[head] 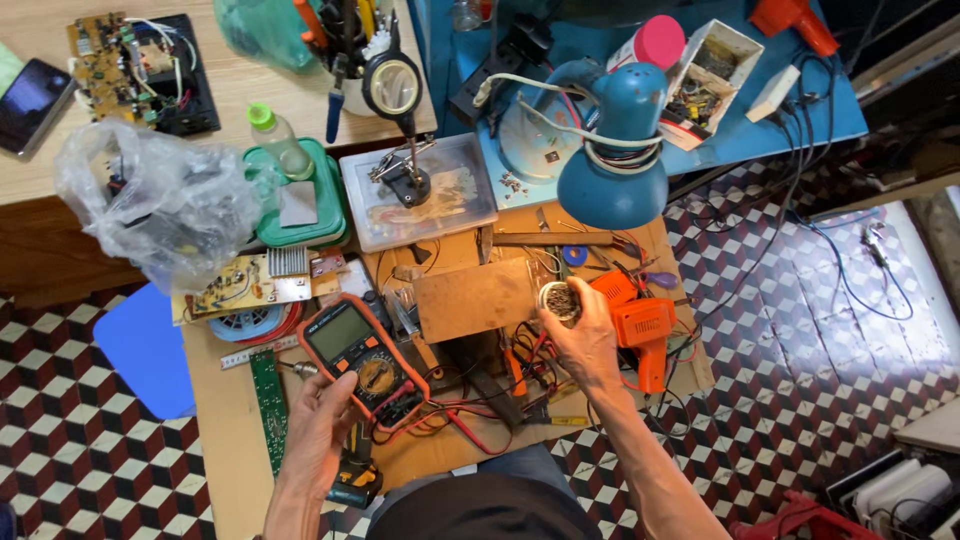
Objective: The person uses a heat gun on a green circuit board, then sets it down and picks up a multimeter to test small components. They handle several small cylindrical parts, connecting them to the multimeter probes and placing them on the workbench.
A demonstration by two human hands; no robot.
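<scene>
An orange multimeter (360, 360) is grasped at its lower left edge by the left hand (318, 425), above the cluttered tabletop (225, 415). A small round tin of wire wool (560, 300) is held in the clenched grip of the right hand (585, 345), just beside an orange heat gun (643, 335) and below a blue desk lamp (610, 150). Red and black leads (460, 410) lie tangled between the hands.
</scene>
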